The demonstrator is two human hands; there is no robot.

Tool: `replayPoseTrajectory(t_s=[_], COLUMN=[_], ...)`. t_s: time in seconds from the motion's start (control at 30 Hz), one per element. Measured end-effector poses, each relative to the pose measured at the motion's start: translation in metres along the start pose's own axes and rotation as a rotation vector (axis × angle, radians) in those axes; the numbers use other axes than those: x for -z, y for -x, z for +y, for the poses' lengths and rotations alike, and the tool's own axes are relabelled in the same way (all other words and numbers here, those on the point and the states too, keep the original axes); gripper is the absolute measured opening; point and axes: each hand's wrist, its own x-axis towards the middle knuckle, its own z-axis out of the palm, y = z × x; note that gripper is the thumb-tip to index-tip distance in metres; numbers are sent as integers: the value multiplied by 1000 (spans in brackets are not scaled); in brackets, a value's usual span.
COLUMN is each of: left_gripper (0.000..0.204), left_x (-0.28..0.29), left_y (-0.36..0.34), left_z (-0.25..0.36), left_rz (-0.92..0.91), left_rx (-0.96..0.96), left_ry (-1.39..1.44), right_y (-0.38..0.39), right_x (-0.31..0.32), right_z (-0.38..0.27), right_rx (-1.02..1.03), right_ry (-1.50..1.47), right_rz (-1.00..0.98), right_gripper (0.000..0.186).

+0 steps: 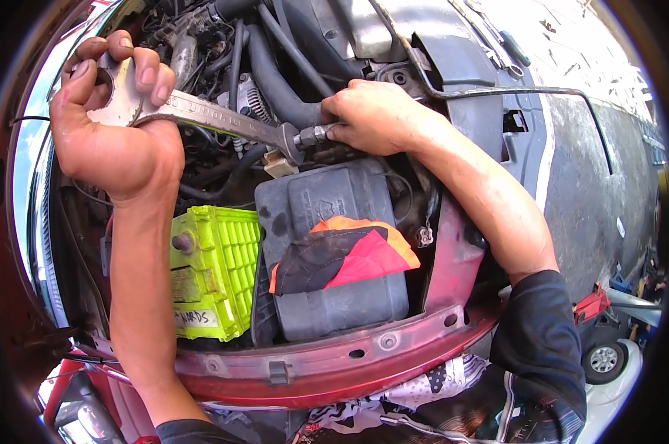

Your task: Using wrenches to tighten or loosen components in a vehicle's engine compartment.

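Observation:
A large double-ended open-end wrench (216, 115) lies across the engine bay, slanting down to the right. The fingers of my left hand (105, 144) curl round its wide left end, palm turned up. At the other end, the smaller jaw meets a shiny metal fitting (311, 136) with flats on it. My right hand (371, 118) is closed round the right side of that fitting, back of the hand upward, and its fingertips are mostly hidden. A pale block-shaped part (279, 164) sits just below the jaw.
Below the wrench stand a yellow-green battery (227, 255) and a black plastic box (342, 311) with a black, red and orange cloth (357, 259) on it. The red front panel (416, 344) runs along the near side. A bent metal rod (512, 91) and several wrenches (490, 37) lie at upper right.

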Motion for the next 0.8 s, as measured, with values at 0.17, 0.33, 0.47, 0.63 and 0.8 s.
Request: replayPoseTrajectory(t_s=[0.17, 0.33, 0.47, 0.63, 0.8], left_gripper=[28, 27, 26, 27, 28], left_x=[-3, -8, -8, -10, -5], left_y=[1, 2, 3, 3, 2], left_z=[-4, -3, -4, -5, -3], left_rz=[10, 24, -2, 29, -17], left_rx=[-6, -21, -25, -38, -22], left_ry=[7, -33, -34, -64, -58], right_y=[1, 1, 1, 1, 1], right_x=[-7, -4, -4, -4, -3], right_z=[6, 2, 2, 1, 2], right_rx=[65, 47, 55, 63, 59], right_ry=[7, 27, 24, 37, 40], right_rz=[100, 52, 79, 85, 78], right_gripper=[25, 26, 25, 25, 26])
